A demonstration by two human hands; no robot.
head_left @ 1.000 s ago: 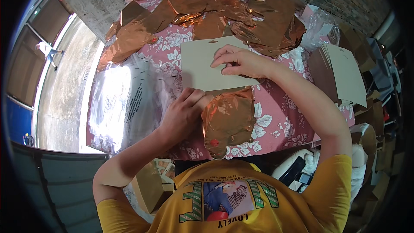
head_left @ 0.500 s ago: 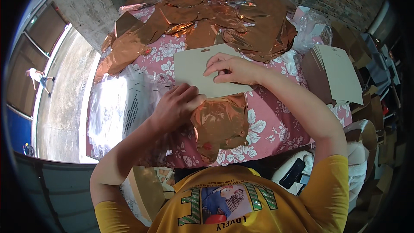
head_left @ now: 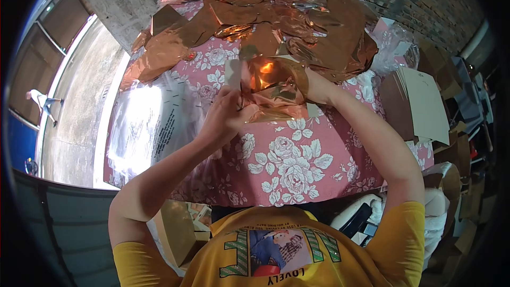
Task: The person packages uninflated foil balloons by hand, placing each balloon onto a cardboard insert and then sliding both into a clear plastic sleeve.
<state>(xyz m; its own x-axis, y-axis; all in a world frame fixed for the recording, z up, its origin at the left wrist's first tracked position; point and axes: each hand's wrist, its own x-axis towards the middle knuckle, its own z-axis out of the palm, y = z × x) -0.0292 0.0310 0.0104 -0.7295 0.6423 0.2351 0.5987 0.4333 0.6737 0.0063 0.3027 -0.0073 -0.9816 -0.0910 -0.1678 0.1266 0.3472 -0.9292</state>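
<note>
A shiny copper-coloured foil piece [head_left: 276, 93], like a flat foil balloon, lies folded up over a cream card [head_left: 232, 73]. Strips of the card show at the foil's left side and lower right corner. My left hand [head_left: 226, 110] is closed on the foil at its lower left edge, thumb pressed toward the fingers. At the right side is my right hand [head_left: 319, 89], its fingers hidden by the foil, so their grip does not show.
More copper foil pieces [head_left: 340, 37] are heaped across the far side of the flowered pink tablecloth [head_left: 292, 165]. Clear plastic bags [head_left: 141, 122] lie at the left. A stack of cream cards [head_left: 422, 103] sits at the right. A person [head_left: 43, 103] walks outside at far left.
The foil's lower part, which hung toward me below the card, is now turned up over it. My right hand's fingers, visible above the card before, are now covered by foil.
</note>
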